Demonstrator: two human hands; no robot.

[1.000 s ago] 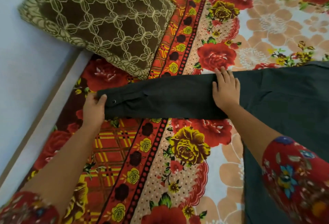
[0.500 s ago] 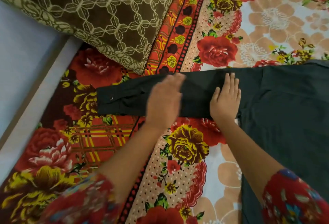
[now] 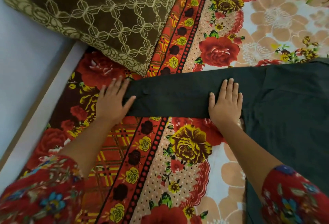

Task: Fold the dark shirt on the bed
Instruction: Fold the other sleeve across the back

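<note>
With the dark shirt (image 3: 284,116) spread on the bed (image 3: 187,152), I pressed its sleeve (image 3: 170,97) flat, left hand (image 3: 112,102) and right hand (image 3: 225,104) open, fingers gripping nothing; folding the sleeve inward looked next.

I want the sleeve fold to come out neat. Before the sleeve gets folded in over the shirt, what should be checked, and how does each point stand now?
1. Sleeve lies straight, outstretched: ok.
2. Right hand flat near the shoulder end, anchoring it: ok.
3. Left hand at the cuff end, open, not gripping: not ok for lifting yet.
4. Cuff smooth: cannot tell, hand covers it.
5. Shirt body flat: mostly ok, partly out of frame.
6. Pillow clear of the sleeve: ok.
</note>
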